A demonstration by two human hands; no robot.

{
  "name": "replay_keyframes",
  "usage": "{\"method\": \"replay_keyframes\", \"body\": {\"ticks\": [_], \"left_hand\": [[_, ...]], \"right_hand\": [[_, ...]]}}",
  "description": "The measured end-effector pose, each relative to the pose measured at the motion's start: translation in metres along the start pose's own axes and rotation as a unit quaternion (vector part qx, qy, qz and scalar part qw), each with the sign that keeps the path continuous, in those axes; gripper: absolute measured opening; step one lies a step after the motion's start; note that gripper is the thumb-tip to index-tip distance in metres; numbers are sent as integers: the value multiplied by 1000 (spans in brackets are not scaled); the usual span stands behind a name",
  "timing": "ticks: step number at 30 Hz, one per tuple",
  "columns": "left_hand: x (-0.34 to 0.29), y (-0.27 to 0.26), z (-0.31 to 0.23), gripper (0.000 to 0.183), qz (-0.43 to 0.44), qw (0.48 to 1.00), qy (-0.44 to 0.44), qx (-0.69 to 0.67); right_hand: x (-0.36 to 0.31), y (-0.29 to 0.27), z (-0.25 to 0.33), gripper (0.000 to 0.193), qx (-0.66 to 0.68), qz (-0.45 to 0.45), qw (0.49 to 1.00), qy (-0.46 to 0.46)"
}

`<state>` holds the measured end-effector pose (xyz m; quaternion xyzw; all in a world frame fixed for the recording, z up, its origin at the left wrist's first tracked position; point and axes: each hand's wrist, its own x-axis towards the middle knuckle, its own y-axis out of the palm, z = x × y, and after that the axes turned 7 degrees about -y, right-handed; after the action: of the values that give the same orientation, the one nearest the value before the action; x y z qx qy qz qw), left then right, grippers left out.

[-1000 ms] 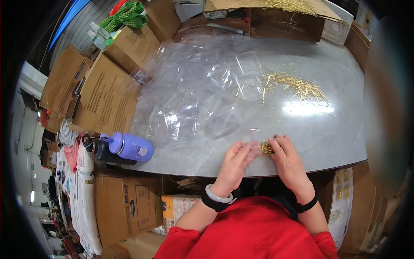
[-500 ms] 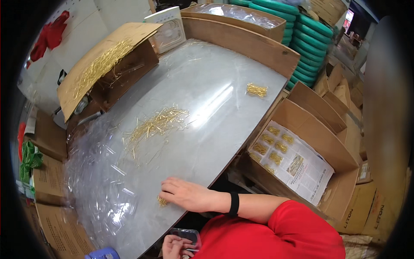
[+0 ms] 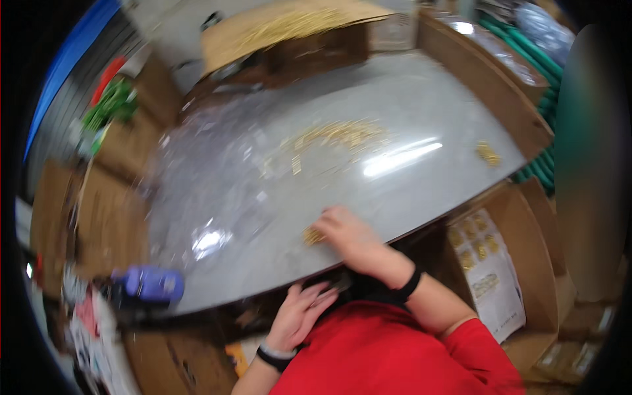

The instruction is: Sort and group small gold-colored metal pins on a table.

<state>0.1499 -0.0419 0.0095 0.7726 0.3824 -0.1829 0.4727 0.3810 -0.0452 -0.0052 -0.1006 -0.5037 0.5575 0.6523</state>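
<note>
I see the left hand [image 3: 301,316] gone from the gold wire bundle [image 3: 311,236] to below the table [image 3: 421,194]'s near edge, fingers extended (blur hides any grip); the right hand [image 3: 349,238] bends its fingers at the bundle, on the table, hold unclear, seemingly tending it alone.

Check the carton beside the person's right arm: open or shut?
Open: the carton shows its inside, where gold bundles lie on printed paper.
</note>
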Motion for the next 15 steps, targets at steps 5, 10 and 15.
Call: {"method": "replay_keyframes", "body": {"ticks": [5, 10, 15], "left_hand": [[0, 5, 9, 65, 72, 997, -8, -32], [-9, 5, 11, 65, 67, 996, 4, -53], [-3, -9, 20, 64, 131, 989, 32, -64]], "right_hand": [[-5, -3, 11, 35, -74, 24, 997, -9], [-10, -3, 26, 37, -37, 46, 998, 5], [-24, -4, 53, 39, -7, 80, 997, -10]]}}
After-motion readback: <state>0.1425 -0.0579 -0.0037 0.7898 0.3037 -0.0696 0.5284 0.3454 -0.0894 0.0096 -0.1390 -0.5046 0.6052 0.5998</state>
